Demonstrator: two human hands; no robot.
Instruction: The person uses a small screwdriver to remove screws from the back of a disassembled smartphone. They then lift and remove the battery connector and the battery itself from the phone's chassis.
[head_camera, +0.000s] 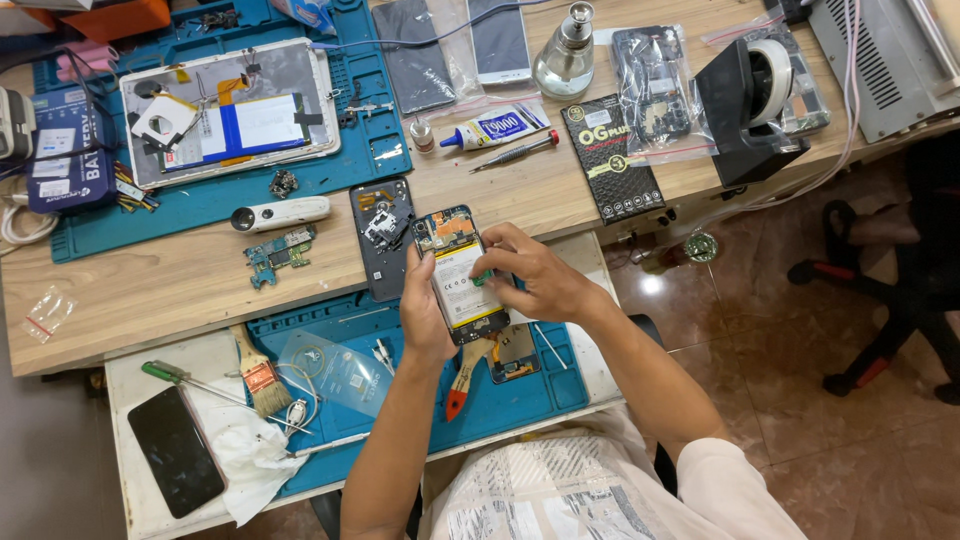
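your shirt (560, 495) is the nearest thing, pale with dark marks, low in the picture. from it your two arms reach up to the work.

your left hand (425, 315) wraps around the left side of the open phone (462, 275), so it is closed on it and keeps it from sliding. the phone has its back off, and you can see the big pale battery and the small parts at its far end. your right hand (530, 275) curls over the right side, with finger and thumb pinched on a small green bit (483, 277) at the battery's edge. the phone is in the middle, just over the near edge of the wooden table (180, 285), held up so you can look straight down into it.

under your hands lies a blue mat (530, 395), which keeps tiny parts from rolling away. a brush (258, 372), tweezers (384, 354) and an orange-tipped tool (462, 385) lie on it, close enough to grab.

to the left of the phone sits a dark phone frame (380, 240), then a small green board (275, 255). near left, a black phone (175, 450) rests flat beside a white cloth (250, 455).

farther off, on the left, an open tablet (230, 110) lies on another blue mat (215, 198), out of the way. a glue tube (490, 128) and a screwdriver (515, 152) wait past the phone.
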